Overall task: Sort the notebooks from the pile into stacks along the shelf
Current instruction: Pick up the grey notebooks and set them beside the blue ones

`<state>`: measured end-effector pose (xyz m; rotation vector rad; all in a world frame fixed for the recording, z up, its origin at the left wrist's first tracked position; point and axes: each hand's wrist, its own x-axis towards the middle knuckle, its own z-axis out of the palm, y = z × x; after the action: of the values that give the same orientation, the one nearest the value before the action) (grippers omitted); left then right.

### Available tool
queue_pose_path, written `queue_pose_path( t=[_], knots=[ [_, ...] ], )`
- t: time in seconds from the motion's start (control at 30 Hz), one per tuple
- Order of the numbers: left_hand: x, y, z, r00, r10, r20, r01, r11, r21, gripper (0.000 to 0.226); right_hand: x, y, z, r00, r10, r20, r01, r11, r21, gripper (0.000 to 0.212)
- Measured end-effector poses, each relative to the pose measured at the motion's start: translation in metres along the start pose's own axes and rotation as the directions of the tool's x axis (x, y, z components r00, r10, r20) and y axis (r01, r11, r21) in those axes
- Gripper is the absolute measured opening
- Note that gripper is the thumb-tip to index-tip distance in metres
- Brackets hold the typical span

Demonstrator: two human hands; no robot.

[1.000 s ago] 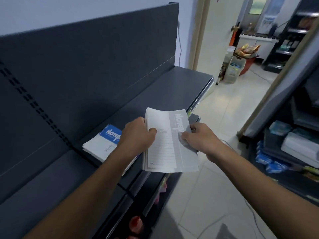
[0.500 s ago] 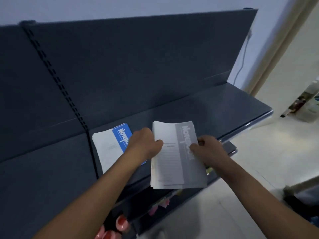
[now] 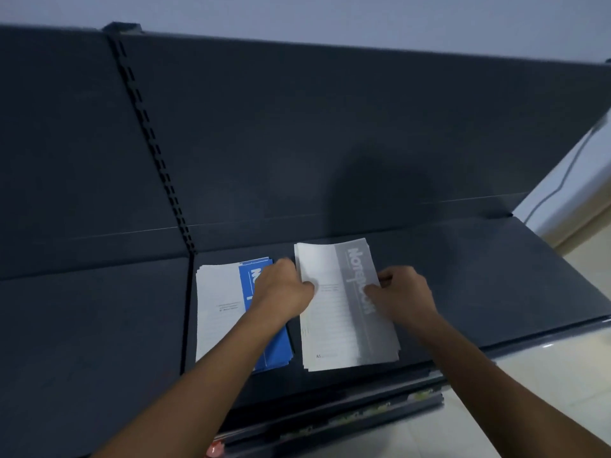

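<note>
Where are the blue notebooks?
In the head view, the blue notebooks lie on the shelf, just left of the grey notebooks, partly hidden by the left hand.

Head view, single, wide-angle. Worn at head height, it looked forward and down onto the dark shelf [image 3: 479, 285] and faced the back panel [image 3: 330, 127] nearly square on. Range was close: both forearms entered from the lower edge, and the left hand [image 3: 284, 292] and right hand [image 3: 403, 292] met on the grey notebook stack [image 3: 344, 325] just below centre. A pale wall [image 3: 330, 14] ran along the top; floor [image 3: 529, 408] showed at lower right
</note>
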<state>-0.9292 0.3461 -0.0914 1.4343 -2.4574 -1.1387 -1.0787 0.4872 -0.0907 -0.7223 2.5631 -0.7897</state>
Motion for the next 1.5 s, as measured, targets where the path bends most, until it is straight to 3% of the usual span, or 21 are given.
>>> queue_pose_path(
  t=[0.2,0.4,0.77,0.87,1.0,1.13,1.3,1.5],
  knots=[
    [0.021,-0.005,0.013,0.995,-0.09,-0.037,0.09,0.996,-0.014,0.024,0.04,0.002,0.02,0.995,-0.013,0.095,0.02,0.998,-0.064,0.012],
    [0.03,-0.008,0.027,0.982,-0.165,-0.088,0.172,0.982,0.076,0.013,0.064,0.007,0.032,0.979,-0.036,0.2,0.068,0.986,-0.151,0.032],
    [0.023,0.003,0.043,0.966,-0.093,-0.241,0.162,0.944,0.289,0.025,0.075,0.005,0.03,0.952,-0.009,0.305,0.099,0.955,-0.28,0.028],
    [0.018,0.006,0.037,0.958,-0.051,-0.281,0.139,0.942,0.304,0.022,0.071,0.002,0.023,0.959,-0.063,0.276,0.158,0.929,-0.336,0.028],
    [0.01,0.005,0.023,0.928,-0.054,-0.368,0.162,0.949,0.272,0.021,0.063,-0.011,0.018,0.946,-0.255,0.2,0.317,0.859,-0.403,0.02],
    [-0.006,-0.01,-0.003,0.914,-0.067,-0.401,0.161,0.965,0.206,0.03,0.049,-0.044,0.023,0.864,-0.444,0.236,0.5,0.813,-0.298,0.028],
    [-0.041,-0.047,-0.049,0.875,-0.123,-0.468,0.218,0.963,0.155,0.032,0.018,-0.104,0.052,0.68,-0.647,0.345,0.72,0.678,-0.149,0.023],
    [-0.095,-0.112,-0.117,0.793,-0.242,-0.558,0.343,0.936,0.081,0.036,-0.038,-0.181,0.097,0.535,-0.739,0.409,0.823,0.565,-0.057,0.031]
  ],
)
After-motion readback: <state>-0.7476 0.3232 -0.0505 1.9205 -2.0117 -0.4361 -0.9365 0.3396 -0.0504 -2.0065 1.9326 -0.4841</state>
